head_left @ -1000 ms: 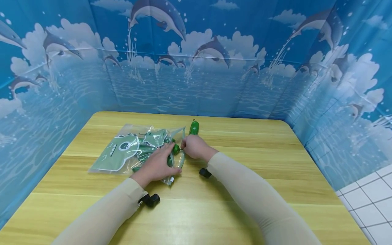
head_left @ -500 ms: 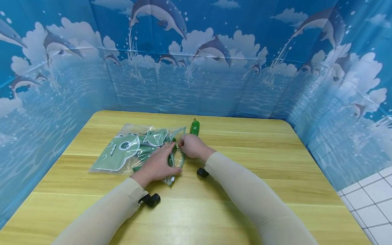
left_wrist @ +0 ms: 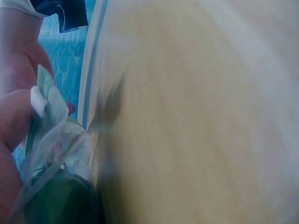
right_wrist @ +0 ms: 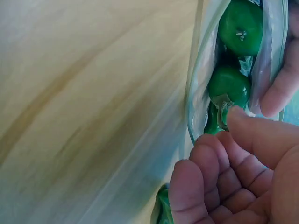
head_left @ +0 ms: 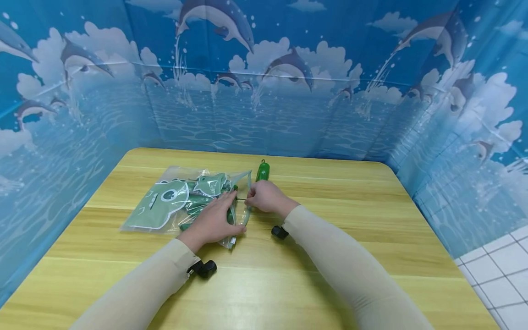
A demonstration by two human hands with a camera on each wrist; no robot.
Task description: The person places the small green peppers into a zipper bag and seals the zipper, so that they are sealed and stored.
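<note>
A clear zip bag [head_left: 155, 206] with a green cartoon monster print lies on the table, its mouth facing right. Several glossy green model vegetables [right_wrist: 240, 28] are inside. My left hand [head_left: 213, 219] rests on the bag near its mouth, fingers extended and thumb spread. At the opening, my right hand [head_left: 268, 198] pinches the thin stem of a green pepper-like vegetable [right_wrist: 229, 86] between thumb and forefinger. That vegetable's body is within the bag mouth, mostly hidden in the head view by the left hand. Beyond the right hand lies another long green vegetable [head_left: 262, 171] with a loop at its end.
The wooden table [head_left: 330, 220] extends to the right and in front of the bag. A blue dolphin-print curtain [head_left: 288, 114] encloses its back and sides. White tiles [head_left: 501, 266] show at the lower right. Black wrist cameras [head_left: 205, 269] sit close above the tabletop.
The pepper-like vegetable has gone left into the bag mouth, so its round end no longer shows in the head view. My right hand moved left, then slightly back right. The left hand stays put.
</note>
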